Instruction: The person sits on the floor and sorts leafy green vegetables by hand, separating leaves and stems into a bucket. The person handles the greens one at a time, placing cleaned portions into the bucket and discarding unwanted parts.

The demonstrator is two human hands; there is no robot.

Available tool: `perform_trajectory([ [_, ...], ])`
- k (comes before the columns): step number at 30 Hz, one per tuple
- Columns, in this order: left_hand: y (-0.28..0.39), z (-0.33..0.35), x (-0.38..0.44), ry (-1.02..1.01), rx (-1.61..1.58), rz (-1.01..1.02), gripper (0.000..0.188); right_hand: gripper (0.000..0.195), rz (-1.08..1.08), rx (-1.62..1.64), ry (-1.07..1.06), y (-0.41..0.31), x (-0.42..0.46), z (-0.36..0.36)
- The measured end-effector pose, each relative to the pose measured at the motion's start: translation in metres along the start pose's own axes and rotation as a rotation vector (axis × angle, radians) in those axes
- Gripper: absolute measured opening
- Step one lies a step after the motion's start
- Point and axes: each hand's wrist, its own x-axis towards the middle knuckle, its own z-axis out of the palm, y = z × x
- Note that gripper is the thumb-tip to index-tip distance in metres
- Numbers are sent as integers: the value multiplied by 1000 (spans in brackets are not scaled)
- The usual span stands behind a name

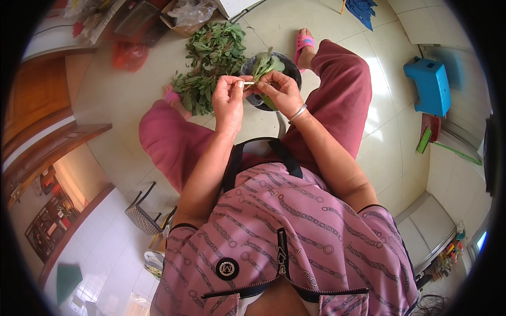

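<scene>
Between my knees, my left hand (229,98) pinches the pale root end of a leafy green plant (267,65) between thumb and fingers. My right hand (282,89), with a metal bangle at the wrist, grips the same plant at the base of its leaves. Both hands are close together over a dark bin (291,67) with a plastic liner, which they partly hide. A large heap of leafy greens (217,47) lies on the tiled floor just beyond and to the left of my hands.
A red plastic bag (129,55) and a cardboard box (180,24) lie at the upper left. On the right are a blue plastic stool (429,87) and a green brush (424,140) by a red dustpan (434,124). A woven-seat chair (144,217) stands at the lower left.
</scene>
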Motion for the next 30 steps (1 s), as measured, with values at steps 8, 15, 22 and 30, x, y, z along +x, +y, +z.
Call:
perform_trajectory([
  [8,6,-19,10,53,-142,-168,10,7,75,299,-135,-5,0,-6],
  [15,18,-48,26,274,100,-40,8,6,142,516,12,1,6,-30],
  [22,21,-93,39,328,318,133,10,12,13,596,98,-6,15,-48],
  [30,25,-52,19,-32,153,-22,7,10,163,164,43,-44,9,-20],
])
